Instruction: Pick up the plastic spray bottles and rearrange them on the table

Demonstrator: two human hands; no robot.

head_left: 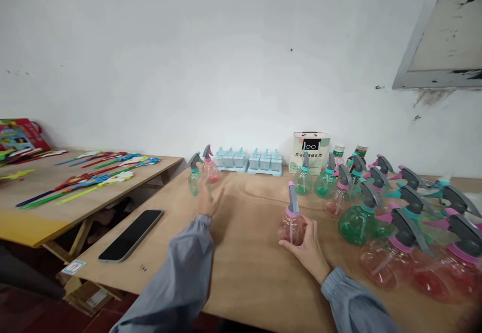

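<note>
One bulbous translucent pink bottle (288, 227), right hand (309, 247) in curled grip around it, blurred left hand (208, 200) spread

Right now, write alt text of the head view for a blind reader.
A person's right hand holds a pink spray bottle at a brown table; the blurred left hand is near two other bottles. More pink and green bottles crowd the right, and a phone lies left.

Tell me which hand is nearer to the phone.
Left. The left hand is beyond the phone and to its right; the right hand is much farther to the phone's right, holding a pink spray bottle.
</note>
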